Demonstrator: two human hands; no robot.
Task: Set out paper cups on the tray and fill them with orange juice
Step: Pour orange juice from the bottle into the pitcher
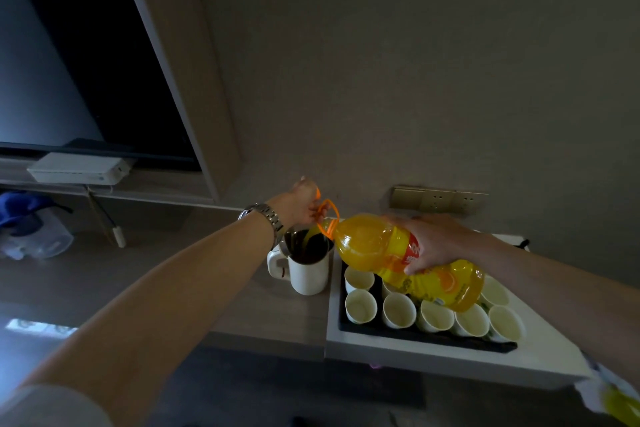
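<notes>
Our right hand's fingers wrap the juice bottle over the tray's far-left corner; our left hand pinches its orange handle loop. Juice runs into the white jug beside the tray. We should tip slowly, keeping the mouth over the jug. The paper cups wait empty.

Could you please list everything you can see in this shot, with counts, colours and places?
juice bottle: one, orange-yellow with red label, tilted over the tray, mouth above the pitcher
pitcher: one, white, left of the tray
paper cups: at least eight visible, white, empty, in rows on the tray
tray: one, black, on a white surface
wall sockets: gold plate, wall behind
white box: one, shelf under a dark screen
left hand: grips the bottle's orange handle loop; metal watch on its wrist
right hand: grips the bottle's body
</notes>
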